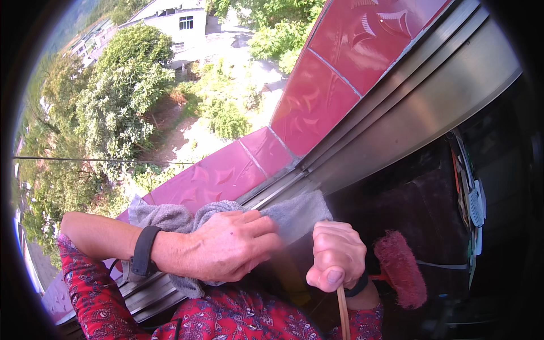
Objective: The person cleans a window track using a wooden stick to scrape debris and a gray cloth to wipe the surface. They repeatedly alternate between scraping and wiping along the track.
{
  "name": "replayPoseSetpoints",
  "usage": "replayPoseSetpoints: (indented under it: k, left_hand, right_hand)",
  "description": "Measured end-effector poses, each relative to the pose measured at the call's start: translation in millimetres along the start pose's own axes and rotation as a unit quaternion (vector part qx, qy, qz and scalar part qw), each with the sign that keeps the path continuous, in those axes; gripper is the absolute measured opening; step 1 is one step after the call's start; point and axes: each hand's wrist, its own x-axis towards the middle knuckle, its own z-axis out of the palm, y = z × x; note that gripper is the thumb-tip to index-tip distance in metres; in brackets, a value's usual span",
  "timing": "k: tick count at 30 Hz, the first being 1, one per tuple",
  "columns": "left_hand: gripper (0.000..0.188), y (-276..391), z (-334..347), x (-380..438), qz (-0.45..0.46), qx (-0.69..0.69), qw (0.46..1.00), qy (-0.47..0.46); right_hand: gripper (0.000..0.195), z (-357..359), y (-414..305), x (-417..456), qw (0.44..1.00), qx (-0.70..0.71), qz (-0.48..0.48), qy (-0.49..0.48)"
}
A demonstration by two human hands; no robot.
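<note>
A grey terry cloth (297,210) lies bunched across the metal window track (276,193). My left hand (229,246), with a black band on its wrist, is over the cloth with curled, blurred fingers. Its fingertips are hidden, so whether it grips the cloth cannot be told. Folds of cloth show above the hand and below the wrist. To the right, my right hand (338,255) is closed in a fist around a thin wooden stick (343,312), whose visible length points down towards me. The cloth's right corner reaches close to this fist.
A pink-red tiled ledge (314,97) runs outside the track, with a drop to trees (123,93) and a white building (187,21) beyond. Inside, a metal frame (403,106) borders a dark surface (416,204). A red fluffy duster (401,270) is near my right wrist.
</note>
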Motion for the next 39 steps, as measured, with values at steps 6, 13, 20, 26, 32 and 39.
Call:
replayPoseSetpoints:
  k: [6,13,20,26,32,39]
  left_hand:
    - [0.032,-9.2,2.3,-2.4,0.012,0.022,0.999,0.021]
    - [0.041,-4.9,-12.2,-7.5,-0.01,0.046,0.998,-0.044]
    - [0.038,-4.7,-13.9,-11.1,0.016,0.047,0.998,-0.037]
    - [0.041,-4.5,-10.5,-5.7,0.014,0.058,0.998,-0.015]
    - [0.035,-2.8,-14.8,-22.4,0.024,0.057,0.997,-0.054]
    - [0.029,-4.5,-11.4,-19.4,0.021,0.052,0.997,-0.054]
  right_hand:
    - [0.025,34.2,25.5,28.5,0.978,-0.148,0.125,-0.075]
    - [0.041,4.2,58.7,68.8,0.934,0.026,0.35,0.071]
    - [0.044,-5.0,31.1,72.2,0.923,0.035,0.343,0.168]
    - [0.039,18.4,19.4,46.6,0.965,-0.128,0.223,0.044]
    - [0.049,16.5,-26.4,24.2,0.859,0.321,0.319,0.241]
    - [0.05,21.1,-27.4,-5.0,0.918,0.268,0.204,0.21]
